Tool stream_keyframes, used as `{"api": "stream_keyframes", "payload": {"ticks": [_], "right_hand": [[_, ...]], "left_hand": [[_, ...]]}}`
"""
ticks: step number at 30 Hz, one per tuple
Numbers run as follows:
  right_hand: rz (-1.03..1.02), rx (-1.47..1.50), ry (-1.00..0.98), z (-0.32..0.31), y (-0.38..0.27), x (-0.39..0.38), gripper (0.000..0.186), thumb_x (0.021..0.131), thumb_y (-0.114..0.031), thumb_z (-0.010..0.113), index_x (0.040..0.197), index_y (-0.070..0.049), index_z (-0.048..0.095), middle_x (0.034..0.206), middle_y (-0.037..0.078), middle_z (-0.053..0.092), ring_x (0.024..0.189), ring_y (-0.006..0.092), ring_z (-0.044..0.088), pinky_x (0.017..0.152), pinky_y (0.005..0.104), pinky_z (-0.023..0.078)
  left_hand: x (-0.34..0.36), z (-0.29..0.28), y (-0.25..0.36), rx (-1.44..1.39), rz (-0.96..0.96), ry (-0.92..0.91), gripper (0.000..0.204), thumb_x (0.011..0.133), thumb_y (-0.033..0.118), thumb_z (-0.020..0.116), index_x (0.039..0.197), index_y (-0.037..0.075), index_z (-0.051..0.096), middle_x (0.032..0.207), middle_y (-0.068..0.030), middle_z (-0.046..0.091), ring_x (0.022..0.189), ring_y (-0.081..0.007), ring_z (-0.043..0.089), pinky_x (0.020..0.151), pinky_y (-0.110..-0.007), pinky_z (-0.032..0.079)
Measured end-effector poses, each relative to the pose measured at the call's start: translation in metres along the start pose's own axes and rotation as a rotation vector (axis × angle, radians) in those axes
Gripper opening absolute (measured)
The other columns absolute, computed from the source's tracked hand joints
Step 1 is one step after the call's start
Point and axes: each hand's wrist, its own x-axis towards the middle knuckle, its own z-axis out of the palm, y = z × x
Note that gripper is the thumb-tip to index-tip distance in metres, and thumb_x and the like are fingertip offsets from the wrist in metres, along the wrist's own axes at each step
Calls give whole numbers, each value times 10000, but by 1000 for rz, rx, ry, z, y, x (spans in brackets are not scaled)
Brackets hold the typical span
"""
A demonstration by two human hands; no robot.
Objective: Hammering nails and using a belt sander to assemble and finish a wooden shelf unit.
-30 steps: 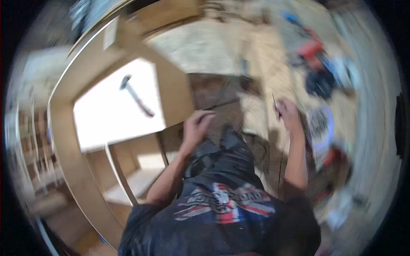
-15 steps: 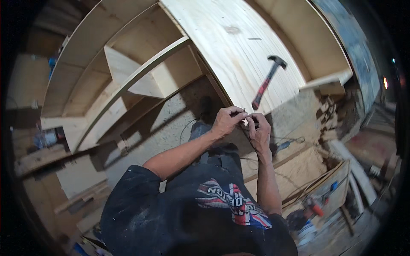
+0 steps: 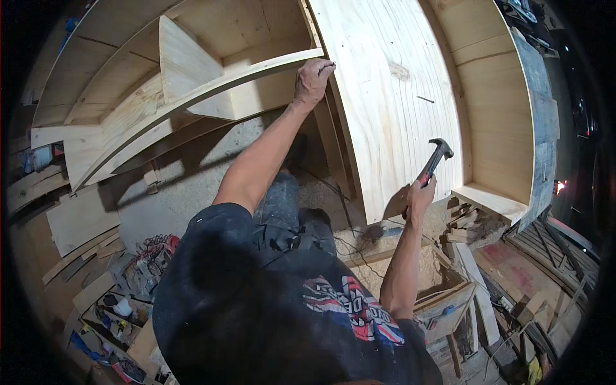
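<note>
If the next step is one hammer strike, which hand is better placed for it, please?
Probably the right hand: it holds the claw hammer. The left hand is well apart from that tool, at the end of the curved wooden board.

dark short-sleeved t-shirt (image 3: 212,308), red-white-blue print (image 3: 359,309)

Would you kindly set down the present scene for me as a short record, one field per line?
Left hand: fingers pinched at the end of the curved board, by the edge of the pale panel; anything between them is too small to tell
Right hand: gripping the hammer by its handle
On the panel: a thin dark piece
Left of the panel: an upright wooden divider
Right of the panel: an open wooden compartment
</note>
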Motion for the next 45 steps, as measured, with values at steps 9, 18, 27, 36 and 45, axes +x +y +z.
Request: {"api": "stream_keyframes", "payload": {"ticks": [9,18,27,36,45], "right_hand": [[82,152,-215,-21,-30,-20,474,952,-251,624,1319,32,527,1042,184,619,931,286,588,869,393,484],[-317,135,-356,-10,-123,-19,302,1028,-167,541,1278,-1,518,783,73,571,635,144,523,560,314,445],[-725,333,-179,28,-223,-9,637,954,-17,582,1540,-31,333,1027,282,658,819,417,675,701,429,540],[-684,361,-206,28,-246,-7,548,995,-31,514,1509,49,338,1142,320,652,953,435,694,792,421,552],[-470,308,-451,26,-243,-1,515,1026,-105,496,1518,-40,357,737,194,601,635,301,644,593,428,489]], "left_hand": [[26,3,-18,-63,105,-248,186,913,155,713,1045,26,739,1077,-134,735,992,-241,709,890,-331,559],[26,3,-26,-121,28,-243,220,911,203,734,1020,13,750,1074,-148,738,997,-273,710,892,-340,559],[26,0,-22,-59,150,-260,169,915,132,723,1048,33,751,1144,-149,733,1064,-248,706,940,-329,559],[23,-5,-17,-69,161,-255,170,905,162,716,1005,26,732,1076,-173,729,1052,-300,699,908,-374,561],[20,-1,-25,-37,195,-191,144,920,116,696,1016,18,739,1125,-157,723,1088,-284,685,956,-358,542]]}}
